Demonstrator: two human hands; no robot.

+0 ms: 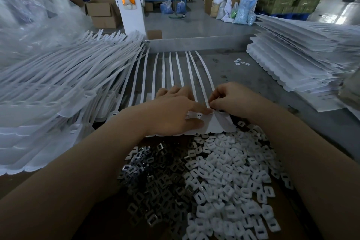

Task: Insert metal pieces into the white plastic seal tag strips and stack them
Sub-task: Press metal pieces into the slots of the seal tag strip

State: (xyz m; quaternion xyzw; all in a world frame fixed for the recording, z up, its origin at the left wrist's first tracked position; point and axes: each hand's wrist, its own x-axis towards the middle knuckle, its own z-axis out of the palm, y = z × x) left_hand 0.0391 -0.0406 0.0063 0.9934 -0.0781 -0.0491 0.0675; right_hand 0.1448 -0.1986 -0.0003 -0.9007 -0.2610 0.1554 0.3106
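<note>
A sheet of joined white seal tag strips point(213, 126) lies on the grey table, its long tails fanning away from me. My left hand point(173, 111) lies flat on the sheet's heads, forefinger pointing at the right-hand head. My right hand point(231, 99) has its fingertips pinched together over that same head; the piece in them is too small to make out. In front of the sheet lie a pile of small metal pieces point(155, 177) on the left and a pile of white plastic caps point(233, 177) on the right.
A tall stack of strip sheets point(58, 91) fills the left side of the table. Another layered stack point(303, 58) sits at the right. A few loose caps point(241, 62) lie far right. A metal rim point(194, 44) bounds the table's far edge.
</note>
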